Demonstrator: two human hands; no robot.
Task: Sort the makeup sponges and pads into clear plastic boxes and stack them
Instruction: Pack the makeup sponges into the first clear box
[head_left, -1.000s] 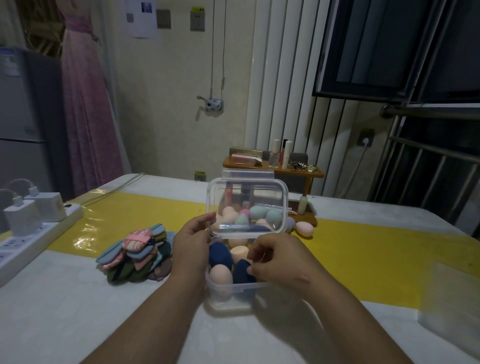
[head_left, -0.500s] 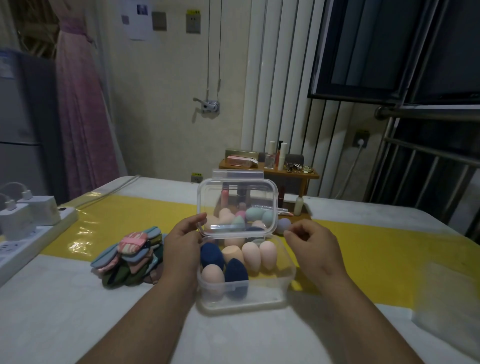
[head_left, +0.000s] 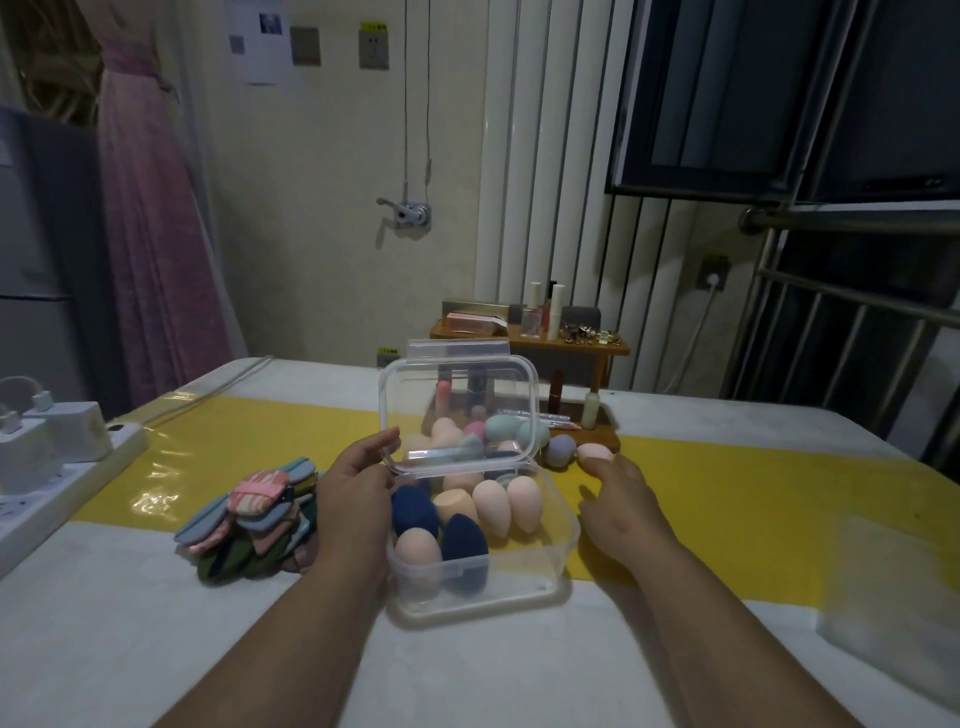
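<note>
A clear plastic box (head_left: 519, 587) stands on the table before me with several egg-shaped sponges inside, navy and peach. Its hinged clear lid (head_left: 460, 395) stands upright, and my left hand (head_left: 358, 493) holds the lid's left edge with thumb and fingers. More loose sponges lie behind the box: green, purple (head_left: 561, 451) and a pink sponge (head_left: 595, 451). My right hand (head_left: 618, 499) reaches to the right of the box with its fingertips touching the pink sponge. A heap of flat coloured pads (head_left: 249, 514) lies to the left.
A white power strip with chargers (head_left: 52, 457) sits at the left table edge. A small wooden cosmetics rack (head_left: 530, 348) stands behind the sponges. Another clear box (head_left: 893, 587) shows faintly at the right. A yellow strip (head_left: 779, 499) crosses the white table.
My right hand left the inside of the box, moved right and forward, and now touches the pink sponge behind it. My left hand kept holding the raised lid.
</note>
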